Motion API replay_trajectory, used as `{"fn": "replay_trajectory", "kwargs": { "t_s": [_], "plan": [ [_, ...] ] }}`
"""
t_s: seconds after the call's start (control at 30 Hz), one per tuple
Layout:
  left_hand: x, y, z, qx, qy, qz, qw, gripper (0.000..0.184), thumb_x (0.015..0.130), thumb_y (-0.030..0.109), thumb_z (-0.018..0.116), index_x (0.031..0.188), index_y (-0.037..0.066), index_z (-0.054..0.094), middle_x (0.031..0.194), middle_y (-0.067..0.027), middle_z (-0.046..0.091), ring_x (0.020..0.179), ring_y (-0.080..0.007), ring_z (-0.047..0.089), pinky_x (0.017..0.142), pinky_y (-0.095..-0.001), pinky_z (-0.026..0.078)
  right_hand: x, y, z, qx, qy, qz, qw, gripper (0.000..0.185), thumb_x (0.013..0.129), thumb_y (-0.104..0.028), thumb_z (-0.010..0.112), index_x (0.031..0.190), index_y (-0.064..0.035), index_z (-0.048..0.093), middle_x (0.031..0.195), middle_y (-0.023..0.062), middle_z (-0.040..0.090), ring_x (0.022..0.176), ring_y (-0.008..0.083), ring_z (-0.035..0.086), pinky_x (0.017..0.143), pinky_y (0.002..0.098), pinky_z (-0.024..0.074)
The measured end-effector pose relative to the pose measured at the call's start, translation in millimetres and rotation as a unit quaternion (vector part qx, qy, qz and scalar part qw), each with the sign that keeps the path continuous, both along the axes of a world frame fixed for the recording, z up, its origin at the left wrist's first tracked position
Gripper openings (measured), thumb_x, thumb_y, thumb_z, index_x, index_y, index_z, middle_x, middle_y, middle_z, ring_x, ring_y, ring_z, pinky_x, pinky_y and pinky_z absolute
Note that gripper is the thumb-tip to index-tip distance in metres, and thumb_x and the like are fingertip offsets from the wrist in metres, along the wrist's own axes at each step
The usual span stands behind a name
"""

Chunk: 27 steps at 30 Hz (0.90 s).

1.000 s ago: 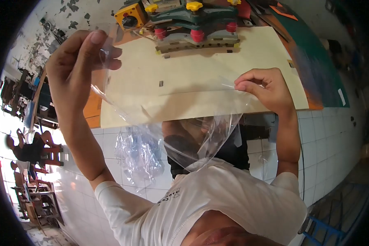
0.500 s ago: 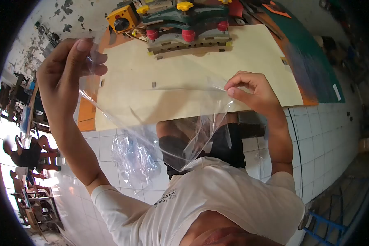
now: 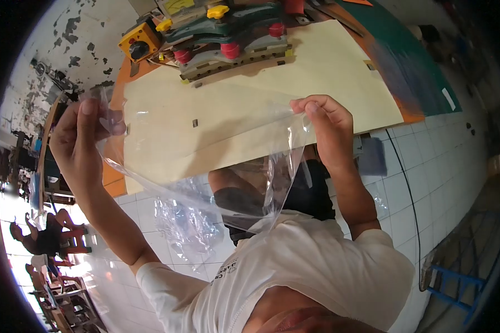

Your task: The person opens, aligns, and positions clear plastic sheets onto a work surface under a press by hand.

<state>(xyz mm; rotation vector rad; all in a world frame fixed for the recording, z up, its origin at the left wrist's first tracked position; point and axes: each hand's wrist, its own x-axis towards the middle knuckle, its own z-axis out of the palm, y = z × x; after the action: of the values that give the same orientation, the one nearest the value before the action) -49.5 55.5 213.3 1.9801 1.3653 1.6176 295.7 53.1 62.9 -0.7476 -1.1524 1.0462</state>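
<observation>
A clear plastic sheet [image 3: 205, 188], perhaps a bag, hangs between my hands above the near edge of the table. My left hand [image 3: 83, 130] pinches its left upper corner between thumb and fingers. At the other upper corner, my right hand [image 3: 325, 119] grips the plastic with thumb and fingertips. The film sags in the middle, and its lower part hangs in folds in front of my lap. Under it lies the cream-coloured board [image 3: 316, 72] that covers the tabletop.
A green clamp-like machine [image 3: 228, 39] with red and yellow knobs stands at the back, beside a yellow switch box [image 3: 140, 43]. Crumpled clear plastic [image 3: 186, 219] lies on the tiled floor. A green mat [image 3: 411, 72] is on the right. Other people [image 3: 53, 233] sit far left.
My left hand has come down, and my right hand has shifted slightly left and up. The plastic sheet is spread wider between them. The camera view has also turned a little.
</observation>
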Motion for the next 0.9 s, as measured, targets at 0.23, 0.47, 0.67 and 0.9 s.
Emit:
{"fn": "replay_trajectory", "kwargs": {
  "t_s": [0.23,0.47,0.67,0.9],
  "plan": [
    [-0.3,4.6,-28.2,-0.022,-0.066,-0.019,0.997,0.031,0.099,0.024,0.058,0.094,-0.006,0.066,0.076,-0.0104,0.066,0.064,-0.0167,0.068,0.058,-0.0275,0.059,-4.0,6.5,0.0,0.055,-0.004,-0.071,0.996,0.021,0.099,-0.016,0.051,0.098,0.0034,0.061,0.094,0.0119,0.066,0.099,0.0190,0.062,0.096,0.0336,0.0431],
    [7.0,6.1,-47.0,-0.033,-0.143,-0.064,0.987,0.027,0.097,0.022,0.060,0.101,-0.004,0.067,0.082,-0.0083,0.067,0.069,-0.0140,0.068,0.058,-0.0278,0.060,-6.6,21.2,-6.3,0.166,-0.023,-0.083,0.982,0.024,0.104,-0.018,0.039,0.098,0.0017,0.051,0.085,0.0112,0.063,0.098,0.0229,0.066,0.097,0.0398,0.0450],
    [13.9,7.9,-56.3,-0.019,-0.151,-0.039,0.988,0.030,0.098,0.022,0.059,0.090,-0.006,0.064,0.077,-0.0106,0.065,0.064,-0.0158,0.067,0.056,-0.0272,0.059,-2.1,24.2,-7.4,0.182,-0.061,-0.111,0.975,0.023,0.104,-0.017,0.040,0.097,0.0014,0.052,0.079,0.0082,0.060,0.074,0.0164,0.066,0.083,0.0371,0.0540],
    [22.2,8.7,-67.2,0.002,-0.149,-0.007,0.989,0.030,0.098,0.022,0.059,0.091,-0.007,0.064,0.074,-0.0119,0.067,0.065,-0.0176,0.068,0.058,-0.0281,0.059,-1.7,19.7,-1.9,0.110,-0.051,-0.136,0.983,0.022,0.102,-0.018,0.048,0.098,0.0023,0.056,0.074,0.0087,0.061,0.063,0.0136,0.061,0.069,0.0297,0.0537]
  ]
}}
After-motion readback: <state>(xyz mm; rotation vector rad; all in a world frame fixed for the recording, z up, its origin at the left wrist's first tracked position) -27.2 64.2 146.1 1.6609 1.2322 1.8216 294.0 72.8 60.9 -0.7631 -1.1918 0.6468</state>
